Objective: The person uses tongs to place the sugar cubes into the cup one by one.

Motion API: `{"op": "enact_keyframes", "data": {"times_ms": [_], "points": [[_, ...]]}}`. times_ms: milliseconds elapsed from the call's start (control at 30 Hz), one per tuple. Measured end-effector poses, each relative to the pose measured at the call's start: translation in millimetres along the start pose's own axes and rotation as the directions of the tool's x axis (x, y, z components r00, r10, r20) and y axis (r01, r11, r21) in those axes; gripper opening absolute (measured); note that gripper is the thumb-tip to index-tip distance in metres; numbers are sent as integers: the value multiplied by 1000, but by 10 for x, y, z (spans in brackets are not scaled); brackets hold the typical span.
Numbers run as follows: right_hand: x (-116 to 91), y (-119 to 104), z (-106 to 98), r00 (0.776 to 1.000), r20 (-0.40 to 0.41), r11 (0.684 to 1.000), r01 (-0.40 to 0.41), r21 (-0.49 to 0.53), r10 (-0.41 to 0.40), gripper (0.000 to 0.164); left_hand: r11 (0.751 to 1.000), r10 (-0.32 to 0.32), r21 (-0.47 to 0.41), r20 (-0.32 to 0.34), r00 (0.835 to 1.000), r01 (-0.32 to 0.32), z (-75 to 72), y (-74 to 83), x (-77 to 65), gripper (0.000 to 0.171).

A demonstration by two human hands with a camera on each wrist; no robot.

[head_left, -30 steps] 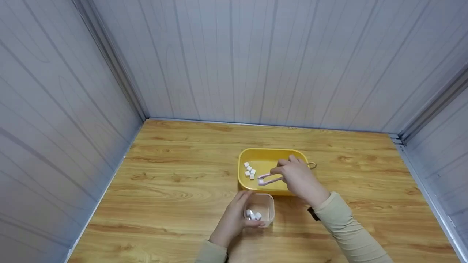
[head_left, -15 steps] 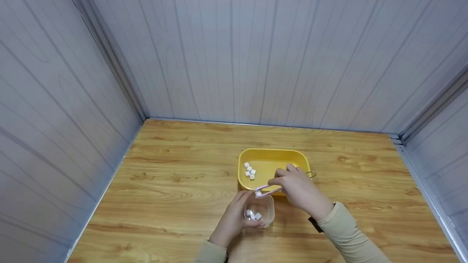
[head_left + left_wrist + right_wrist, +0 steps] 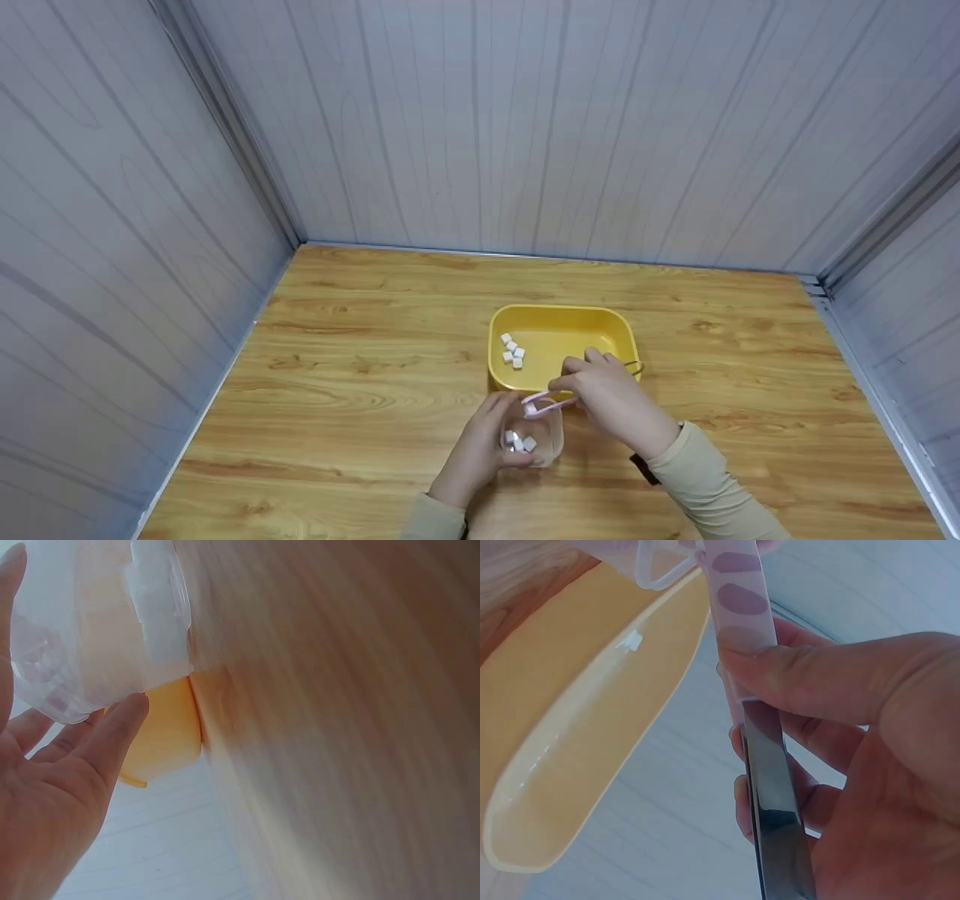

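My left hand (image 3: 474, 444) grips a small clear plastic container (image 3: 556, 435) around its side, with fingers on the far side and thumb at the near side. Several white cubes (image 3: 519, 442) lie inside it. In my right hand (image 3: 613, 397) I pinch tongs (image 3: 774, 787) with a metal body and pink spotted arms, thumb pressed on one arm. Between the tong tips sits one white cube (image 3: 530, 409), over the container's opening. A yellow tray (image 3: 556, 341) stands just beyond, with several white cubes (image 3: 513, 357) at its left end.
Everything rests on a wood-grain table (image 3: 360, 360). Pale panel walls (image 3: 480, 135) enclose it at the back, left and right. The tray's near edge stands close to the container, beneath my right hand.
My right hand has moved toward me with the tongs, carrying the white cube from above the yellow tray to over the container. My left hand and the container have stayed in place.
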State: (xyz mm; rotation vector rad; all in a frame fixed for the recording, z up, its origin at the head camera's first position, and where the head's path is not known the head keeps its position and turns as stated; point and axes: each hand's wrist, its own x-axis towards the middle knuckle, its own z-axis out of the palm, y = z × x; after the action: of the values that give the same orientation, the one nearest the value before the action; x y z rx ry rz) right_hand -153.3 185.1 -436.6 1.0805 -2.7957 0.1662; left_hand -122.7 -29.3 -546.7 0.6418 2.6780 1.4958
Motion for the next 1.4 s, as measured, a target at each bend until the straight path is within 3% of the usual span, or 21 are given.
{"op": "enact_keyframes", "data": {"times_ms": [800,1400], "points": [[-30,10,99,1000,2,1000,-9,6,9,25,1000,-3,-15,-4,1000,3,12,5,7,91],[-47,-50,30,999,28,1000,-16,7,16,26,997,-65,-27,19,998,65,16,12,21,90]]}}
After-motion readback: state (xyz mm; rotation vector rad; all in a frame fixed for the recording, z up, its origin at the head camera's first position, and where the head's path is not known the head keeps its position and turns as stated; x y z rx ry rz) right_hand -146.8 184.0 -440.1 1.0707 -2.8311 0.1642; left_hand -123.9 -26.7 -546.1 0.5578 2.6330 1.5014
